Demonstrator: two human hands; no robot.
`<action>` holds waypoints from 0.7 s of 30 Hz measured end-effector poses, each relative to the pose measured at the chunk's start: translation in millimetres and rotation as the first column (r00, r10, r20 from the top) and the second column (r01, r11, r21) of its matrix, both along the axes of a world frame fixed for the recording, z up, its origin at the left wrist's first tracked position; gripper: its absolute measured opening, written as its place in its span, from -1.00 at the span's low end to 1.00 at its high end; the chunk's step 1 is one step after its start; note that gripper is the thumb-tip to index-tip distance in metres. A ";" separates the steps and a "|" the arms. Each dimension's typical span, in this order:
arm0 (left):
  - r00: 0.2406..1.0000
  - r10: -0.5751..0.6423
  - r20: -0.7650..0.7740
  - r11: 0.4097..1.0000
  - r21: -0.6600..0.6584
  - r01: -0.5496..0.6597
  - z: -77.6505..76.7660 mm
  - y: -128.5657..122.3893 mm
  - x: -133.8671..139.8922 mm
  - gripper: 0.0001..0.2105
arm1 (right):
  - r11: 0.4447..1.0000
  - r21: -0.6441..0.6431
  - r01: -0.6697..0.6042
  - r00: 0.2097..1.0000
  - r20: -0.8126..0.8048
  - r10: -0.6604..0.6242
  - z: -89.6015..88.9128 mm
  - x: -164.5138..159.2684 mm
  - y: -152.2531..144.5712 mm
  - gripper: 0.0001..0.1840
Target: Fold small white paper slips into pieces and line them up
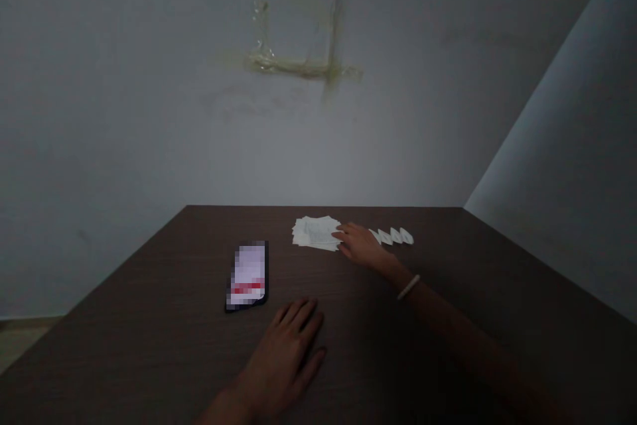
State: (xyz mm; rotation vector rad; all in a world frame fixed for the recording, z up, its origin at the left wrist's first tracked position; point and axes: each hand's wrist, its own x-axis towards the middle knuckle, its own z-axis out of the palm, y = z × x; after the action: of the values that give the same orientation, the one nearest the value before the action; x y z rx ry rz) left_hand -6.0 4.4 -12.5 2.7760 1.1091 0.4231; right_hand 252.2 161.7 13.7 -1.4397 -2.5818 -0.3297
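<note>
A loose stack of white paper sheets (314, 231) lies toward the far side of the table, its edges uneven. My right hand (362, 244) reaches to the stack's right edge, fingers bent and slightly apart, the tips at the top sheets. Whether a sheet is pinched there is too small to make out. Just right of that hand stand several small folded white papers (395, 237) in a row, the leftmost partly hidden by the hand. Palm down on the tabletop, my left hand (283, 359) rests with its fingers spread, holding nothing.
A phone (247, 276) with a lit, pixelated screen lies left of the papers, beyond my left hand. The dark brown table (164, 319) meets a grey wall (149, 113) marked with old yellowed tape (298, 68). Another wall surface slants in at right.
</note>
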 end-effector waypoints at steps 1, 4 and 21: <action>1.000 0.000 0.010 1.000 -0.003 0.001 0.3 -0.6 -0.8 -0.56 | 1.000 -0.019 -0.007 1.000 0.000 0.007 -1.3 -7.1 4.5 -0.59; 1.000 0.002 0.012 0.999 -0.038 -0.002 1.7 -2.1 -2.6 -0.57 | 0.998 -0.066 -0.009 1.000 0.001 0.009 -4.0 -22.8 15.5 -0.52; 1.000 -0.006 -0.025 0.998 -0.055 0.005 6.9 -3.0 -3.4 -0.56 | 0.988 -0.138 0.064 0.995 -0.073 -0.074 -4.7 -52.4 12.6 -0.65</action>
State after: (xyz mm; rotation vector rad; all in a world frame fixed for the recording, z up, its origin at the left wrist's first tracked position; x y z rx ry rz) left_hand -9.4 1.5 -5.6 2.7438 1.1008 0.3528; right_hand 199.8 174.3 9.0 -1.5566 -2.5402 -0.1058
